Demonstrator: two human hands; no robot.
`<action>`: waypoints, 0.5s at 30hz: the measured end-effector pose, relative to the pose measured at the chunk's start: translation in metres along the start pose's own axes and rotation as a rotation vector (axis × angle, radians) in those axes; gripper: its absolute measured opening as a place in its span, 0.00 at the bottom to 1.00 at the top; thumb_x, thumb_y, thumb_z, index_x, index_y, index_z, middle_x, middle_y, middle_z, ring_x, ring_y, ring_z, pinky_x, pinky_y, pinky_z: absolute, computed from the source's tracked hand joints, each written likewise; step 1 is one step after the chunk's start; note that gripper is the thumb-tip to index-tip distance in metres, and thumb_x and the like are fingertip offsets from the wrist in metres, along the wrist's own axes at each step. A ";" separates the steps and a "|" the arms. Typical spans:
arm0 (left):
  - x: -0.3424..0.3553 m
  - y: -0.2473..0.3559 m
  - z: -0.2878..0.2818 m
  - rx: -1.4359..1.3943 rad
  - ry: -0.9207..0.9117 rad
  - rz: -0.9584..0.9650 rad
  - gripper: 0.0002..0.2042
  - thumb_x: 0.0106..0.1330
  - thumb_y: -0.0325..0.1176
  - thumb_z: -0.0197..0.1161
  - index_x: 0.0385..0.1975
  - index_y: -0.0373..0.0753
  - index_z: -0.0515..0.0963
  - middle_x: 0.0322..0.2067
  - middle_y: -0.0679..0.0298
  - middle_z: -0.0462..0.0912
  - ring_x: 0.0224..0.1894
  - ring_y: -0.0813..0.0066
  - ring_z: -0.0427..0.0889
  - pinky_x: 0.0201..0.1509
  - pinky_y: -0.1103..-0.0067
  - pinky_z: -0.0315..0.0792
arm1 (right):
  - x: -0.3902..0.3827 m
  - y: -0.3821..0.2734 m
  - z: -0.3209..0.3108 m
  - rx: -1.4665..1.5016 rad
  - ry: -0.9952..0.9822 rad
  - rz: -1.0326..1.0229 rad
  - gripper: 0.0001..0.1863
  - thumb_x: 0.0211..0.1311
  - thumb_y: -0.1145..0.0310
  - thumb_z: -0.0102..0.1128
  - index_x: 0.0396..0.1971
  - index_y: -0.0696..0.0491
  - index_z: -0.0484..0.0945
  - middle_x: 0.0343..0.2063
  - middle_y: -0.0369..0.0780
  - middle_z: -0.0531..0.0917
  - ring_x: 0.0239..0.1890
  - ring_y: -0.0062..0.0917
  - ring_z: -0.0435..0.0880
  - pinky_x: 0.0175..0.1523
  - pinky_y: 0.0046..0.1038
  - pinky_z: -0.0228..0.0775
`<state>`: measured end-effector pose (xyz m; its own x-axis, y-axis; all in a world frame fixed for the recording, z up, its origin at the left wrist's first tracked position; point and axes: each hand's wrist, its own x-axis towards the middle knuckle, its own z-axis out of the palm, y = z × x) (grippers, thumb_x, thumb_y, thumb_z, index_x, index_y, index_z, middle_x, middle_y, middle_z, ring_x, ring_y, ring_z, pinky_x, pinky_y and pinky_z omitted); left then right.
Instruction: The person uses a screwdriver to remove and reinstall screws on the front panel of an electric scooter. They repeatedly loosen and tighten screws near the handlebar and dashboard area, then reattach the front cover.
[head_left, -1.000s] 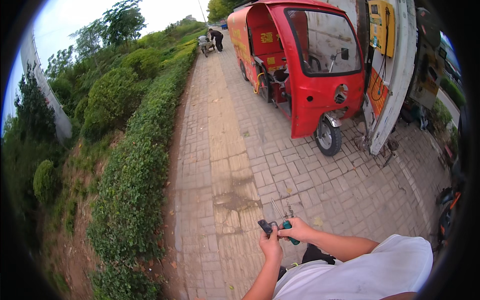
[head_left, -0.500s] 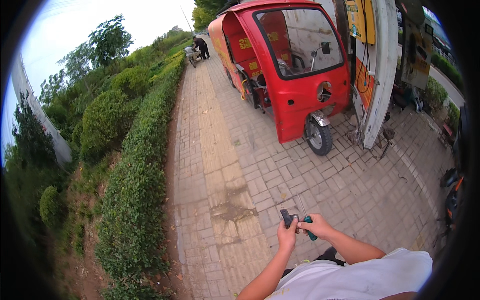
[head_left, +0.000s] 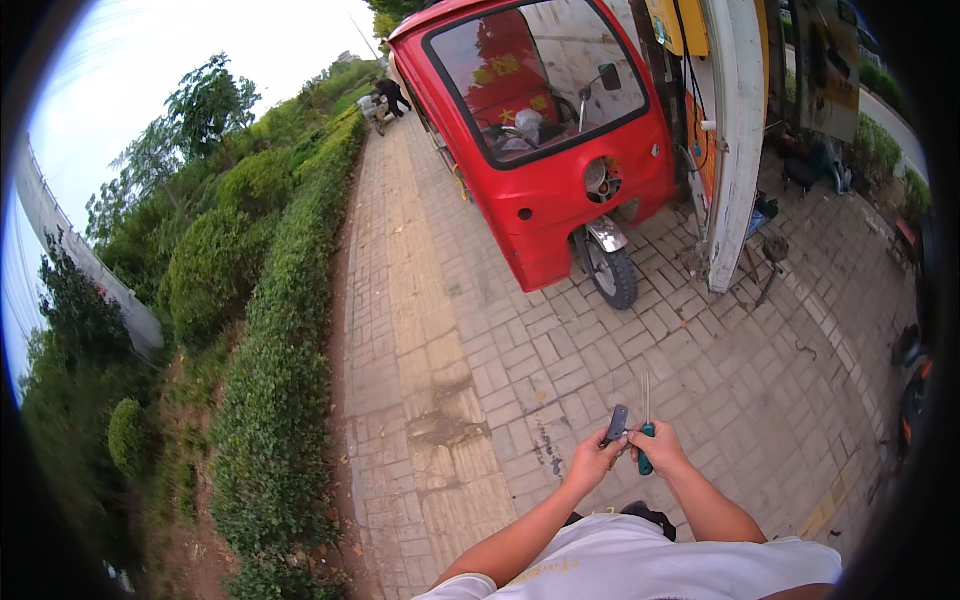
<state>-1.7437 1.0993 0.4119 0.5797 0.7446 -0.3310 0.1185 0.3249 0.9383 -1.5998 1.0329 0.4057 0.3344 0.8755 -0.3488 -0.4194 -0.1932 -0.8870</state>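
Observation:
My left hand is closed on a small dark flat piece, perhaps of metal, which sticks up past the fingertips. Its exact kind is too small to tell. In my right hand is a screwdriver with a green handle, its thin shaft pointing up and away from me. The fingertips of both hands meet, or nearly so, at the lower end of the dark piece. Whether something small is pinched between them cannot be made out.
A red three-wheeled vehicle stands ahead on the brick pavement. Right of it rises a white post, with tools on the ground nearby. A hedge runs along the left. Far off, a person bends over a cart.
My view has shifted, so the red vehicle sits further left. Both hands appear further right and slightly higher. The dark piece now leans right instead of left; the screwdriver stands more upright.

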 end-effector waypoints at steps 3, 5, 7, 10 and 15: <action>0.029 -0.002 0.042 -0.005 -0.084 -0.065 0.10 0.66 0.33 0.62 0.43 0.36 0.76 0.21 0.72 0.72 0.18 0.87 0.64 0.20 0.85 0.59 | -0.001 -0.009 -0.044 0.054 0.083 -0.029 0.07 0.56 0.76 0.62 0.30 0.62 0.74 0.22 0.42 0.81 0.17 0.22 0.77 0.22 0.24 0.70; 0.050 -0.004 0.066 -0.044 -0.167 -0.109 0.11 0.66 0.31 0.62 0.44 0.36 0.75 0.25 0.71 0.74 0.18 0.87 0.65 0.20 0.85 0.59 | 0.001 -0.013 -0.070 0.157 0.120 -0.053 0.06 0.56 0.77 0.61 0.30 0.62 0.74 0.22 0.42 0.80 0.16 0.23 0.77 0.22 0.24 0.69; 0.071 -0.005 0.090 -0.023 -0.221 -0.132 0.11 0.66 0.31 0.61 0.45 0.37 0.74 0.26 0.71 0.74 0.19 0.87 0.65 0.21 0.85 0.59 | 0.003 -0.019 -0.096 0.189 0.184 -0.046 0.05 0.55 0.77 0.61 0.30 0.61 0.74 0.22 0.43 0.81 0.16 0.24 0.77 0.21 0.25 0.70; 0.102 -0.002 0.124 -0.064 -0.332 -0.166 0.11 0.67 0.32 0.61 0.46 0.37 0.73 0.27 0.71 0.73 0.20 0.87 0.65 0.22 0.85 0.59 | 0.011 -0.030 -0.131 0.237 0.278 -0.053 0.06 0.55 0.77 0.61 0.31 0.60 0.73 0.23 0.43 0.80 0.15 0.24 0.77 0.19 0.25 0.70; 0.163 0.019 0.177 -0.144 -0.509 -0.222 0.09 0.68 0.33 0.60 0.44 0.40 0.72 0.23 0.73 0.70 0.20 0.86 0.64 0.22 0.85 0.58 | 0.034 -0.071 -0.179 0.260 0.367 -0.116 0.07 0.56 0.76 0.61 0.32 0.61 0.74 0.22 0.42 0.79 0.15 0.24 0.77 0.20 0.25 0.70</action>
<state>-1.5042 1.1232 0.3931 0.8726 0.2865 -0.3956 0.1918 0.5439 0.8169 -1.4081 0.9970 0.4024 0.6483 0.6611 -0.3777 -0.5439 0.0550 -0.8373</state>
